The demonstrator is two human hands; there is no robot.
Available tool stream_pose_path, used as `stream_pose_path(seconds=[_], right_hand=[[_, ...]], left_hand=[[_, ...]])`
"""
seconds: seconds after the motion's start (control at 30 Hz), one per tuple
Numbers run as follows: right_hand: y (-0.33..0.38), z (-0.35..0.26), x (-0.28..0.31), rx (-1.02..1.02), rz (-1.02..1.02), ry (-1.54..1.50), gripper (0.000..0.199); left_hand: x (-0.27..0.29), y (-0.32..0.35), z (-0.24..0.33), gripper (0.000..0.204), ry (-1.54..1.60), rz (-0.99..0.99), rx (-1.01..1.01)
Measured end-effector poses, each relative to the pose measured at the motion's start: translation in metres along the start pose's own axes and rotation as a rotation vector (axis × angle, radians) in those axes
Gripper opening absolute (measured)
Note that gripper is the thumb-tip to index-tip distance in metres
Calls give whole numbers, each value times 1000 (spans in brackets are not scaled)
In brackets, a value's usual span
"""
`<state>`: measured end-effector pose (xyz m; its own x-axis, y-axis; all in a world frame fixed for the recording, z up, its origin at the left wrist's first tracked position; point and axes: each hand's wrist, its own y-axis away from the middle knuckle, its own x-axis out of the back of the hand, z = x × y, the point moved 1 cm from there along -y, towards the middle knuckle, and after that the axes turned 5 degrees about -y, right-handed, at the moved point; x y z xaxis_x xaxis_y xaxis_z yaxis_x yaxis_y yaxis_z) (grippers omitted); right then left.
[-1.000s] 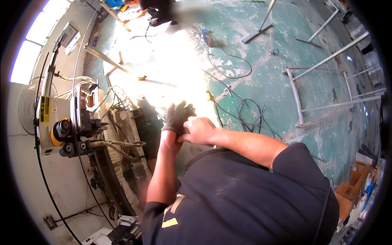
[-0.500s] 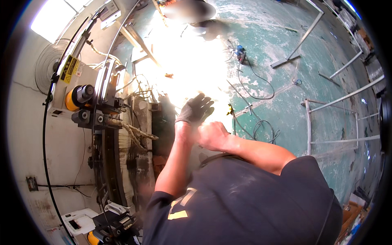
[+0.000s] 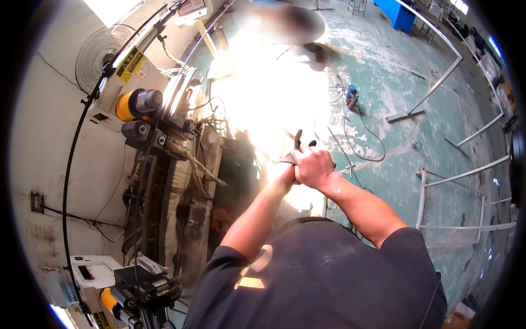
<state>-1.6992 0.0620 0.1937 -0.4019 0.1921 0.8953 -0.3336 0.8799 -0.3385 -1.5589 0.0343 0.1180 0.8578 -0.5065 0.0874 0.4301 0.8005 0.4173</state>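
A dark work glove (image 3: 298, 139) covers my left hand (image 3: 287, 160), its wrist and forearm bare. One gloved finger points up and another dark tip shows beside it; the remaining fingers are hidden behind my right hand (image 3: 314, 165). That bare hand is closed over the glove, knuckles up, gripping its fabric across the left hand. Both hands meet in front of my chest, over glaring sunlit floor that washes out detail around them.
At the left stands a machine with an orange-and-grey motor (image 3: 137, 104), beside a wall fan (image 3: 104, 57). A blue power tool (image 3: 350, 96) with a cord lies on the worn green floor (image 3: 383, 181). Metal frames (image 3: 422, 197) stand at the right. A blurred shape (image 3: 279, 22) is at the top.
My right hand has gone from the left wrist up over the gloved hand and grips the glove. Both hands sit further right in view, and the whole view has shifted.
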Motion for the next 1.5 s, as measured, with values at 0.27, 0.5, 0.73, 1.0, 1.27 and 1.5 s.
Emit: stream_pose_path(seconds=[0.27,0.5,0.73,1.0,1.27,1.5], right_hand=[[-40,-22,11,342,169,134,6],[-30,-20,-6,168,261,-2,11],[5,-15,-55,-483,-153,-415,29],[-8,-28,-9,-449,-404,-308,29],[-23,-11,-6,-148,-1,-169,21],[-45,-15,1,-277,-117,-255,26]], left_hand=[[20,-66,-41,50,724,-16,-559],[25,-38,22,58,1039,-90,-219],[31,-28,47,54,792,150,-106],[20,1,77,19,482,187,51],[25,-54,-28,31,281,133,-198],[41,-51,-29,25,627,-7,66]])
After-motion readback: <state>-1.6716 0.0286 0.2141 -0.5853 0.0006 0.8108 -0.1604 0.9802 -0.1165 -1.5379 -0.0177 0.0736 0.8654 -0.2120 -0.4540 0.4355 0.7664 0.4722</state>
